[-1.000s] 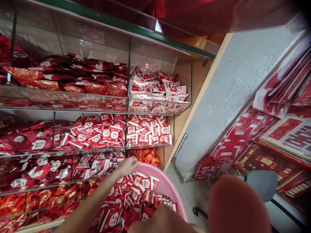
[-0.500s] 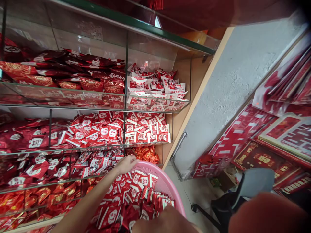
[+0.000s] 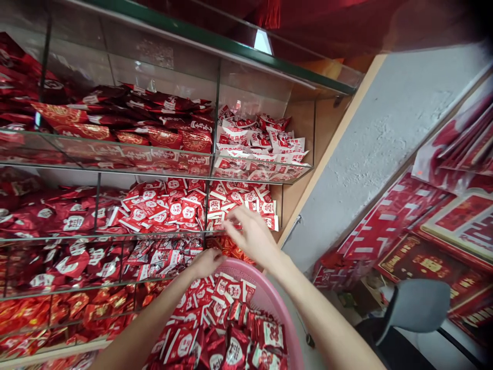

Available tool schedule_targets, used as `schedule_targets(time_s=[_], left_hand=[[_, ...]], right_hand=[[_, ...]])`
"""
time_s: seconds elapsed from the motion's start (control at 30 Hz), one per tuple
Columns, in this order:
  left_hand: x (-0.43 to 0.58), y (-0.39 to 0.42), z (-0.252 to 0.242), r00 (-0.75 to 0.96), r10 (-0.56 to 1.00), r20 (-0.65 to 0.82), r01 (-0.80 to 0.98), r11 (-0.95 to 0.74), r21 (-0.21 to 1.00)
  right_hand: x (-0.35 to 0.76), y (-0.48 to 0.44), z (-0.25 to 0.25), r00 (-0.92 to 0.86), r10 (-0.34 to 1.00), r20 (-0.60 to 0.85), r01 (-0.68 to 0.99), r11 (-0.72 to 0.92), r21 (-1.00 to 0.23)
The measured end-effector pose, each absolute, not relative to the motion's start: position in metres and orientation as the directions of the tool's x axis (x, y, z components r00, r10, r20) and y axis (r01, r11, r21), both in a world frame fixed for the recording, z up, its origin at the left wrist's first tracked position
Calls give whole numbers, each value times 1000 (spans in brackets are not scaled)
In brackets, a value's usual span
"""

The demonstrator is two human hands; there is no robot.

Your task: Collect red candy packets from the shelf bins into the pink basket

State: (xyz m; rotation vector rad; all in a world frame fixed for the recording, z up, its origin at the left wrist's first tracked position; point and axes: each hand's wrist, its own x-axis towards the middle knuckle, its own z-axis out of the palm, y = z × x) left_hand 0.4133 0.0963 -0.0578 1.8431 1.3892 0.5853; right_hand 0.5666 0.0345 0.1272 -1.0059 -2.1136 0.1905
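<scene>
My left hand [image 3: 207, 262] grips the far rim of a pink plastic basket [image 3: 275, 293], its fingers curled over the edge. Small red and white candy packets [image 3: 231, 329] fill the basket, some dark red, some with pictures on them. My right hand [image 3: 252, 234] reaches over the basket to the glass shelf, thumb and fingers apart and nothing visible between them. Just behind its fingertips are the red and white packets [image 3: 265, 207] in the right-hand shelf compartment. Orange-red packets [image 3: 217, 245] show on the shelf below, partly hidden by both hands.
Glass shelves hold more packets, including dark red ones [image 3: 154, 103] at the upper left. Glass front strips [image 3: 246, 165] and dividers bound the compartments. To the right are a grey wall [image 3: 358, 154], a grey chair [image 3: 418, 306] and red decorations [image 3: 385, 216].
My right hand has risen from the basket's near side to the shelf's right compartment. My left hand stays at the basket rim. The view has shifted slightly left.
</scene>
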Motion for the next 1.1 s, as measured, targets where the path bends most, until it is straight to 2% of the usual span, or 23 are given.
schedule_targets(time_s=[0.07,0.17,0.33,0.47,0.6,0.73,0.9,1.1], left_hand=[[414,96,-58,359,932,-48,651,-213,728],[414,95,-57,375,926,-34,691,-255,677],[414,93,-54,368,928,-62,706,-235,668],[414,92,-52,361,931,-57,716,-238,656],[414,91,-51,351,933,-78,726,-219,651],[415,90,-50,343,935,-91,724,-201,660],[414,92,-52,342,935,-94,723,-198,662],[413,93,-56,349,933,-83,714,-208,669]], right_hand=[[577,66,121,-318,725,611,777,568,-270],[582,98,115,-247,723,645,900,418,-124],[559,119,116,-275,708,651,936,353,12],[545,127,117,-295,722,626,941,332,61],[548,133,113,-239,691,682,948,320,9],[559,138,108,-112,637,762,930,338,-146],[566,141,101,42,557,829,812,465,-353],[566,133,96,135,469,873,632,637,-441]])
